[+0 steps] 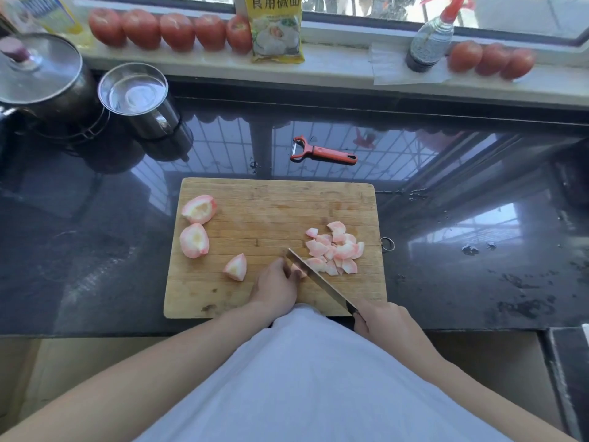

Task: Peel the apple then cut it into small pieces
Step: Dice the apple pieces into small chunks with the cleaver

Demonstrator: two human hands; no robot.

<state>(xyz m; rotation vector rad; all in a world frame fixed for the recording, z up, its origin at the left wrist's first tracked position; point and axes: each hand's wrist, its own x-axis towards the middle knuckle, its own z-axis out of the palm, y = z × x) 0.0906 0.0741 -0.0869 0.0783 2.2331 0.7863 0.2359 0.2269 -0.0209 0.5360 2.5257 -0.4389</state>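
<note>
On the wooden cutting board (274, 199), the left hand (274, 288) sits near the board's 6 o'clock edge, its fingers curled down onto a small peeled apple piece (297, 270) that peeks out at the hand's 1 o'clock, right against the knife blade. The right hand (382, 320) is wrapped around the handle of the knife (318, 279) just off the board's 5 o'clock corner; the blade runs from there toward 11 o'clock, its tip near the left fingertips. Just across the blade, at 2 o'clock from the left hand, lies a heap of small cut apple pieces (336, 250), the nearest ones touching or almost touching the blade. A peeled apple wedge (236, 267) lies just beside the left hand at its 10 o'clock. Two larger peeled apple chunks (195, 226) rest near the board's 9 o'clock edge, well apart from both hands. Beyond the board at 12 o'clock, a red peeler (322, 151) lies on the dark glossy counter (95, 250). A lidded pot (41, 78) and a steel cup (140, 97) stand at the counter's 10 o'clock, and tomatoes (169, 30) line the windowsill.
</note>
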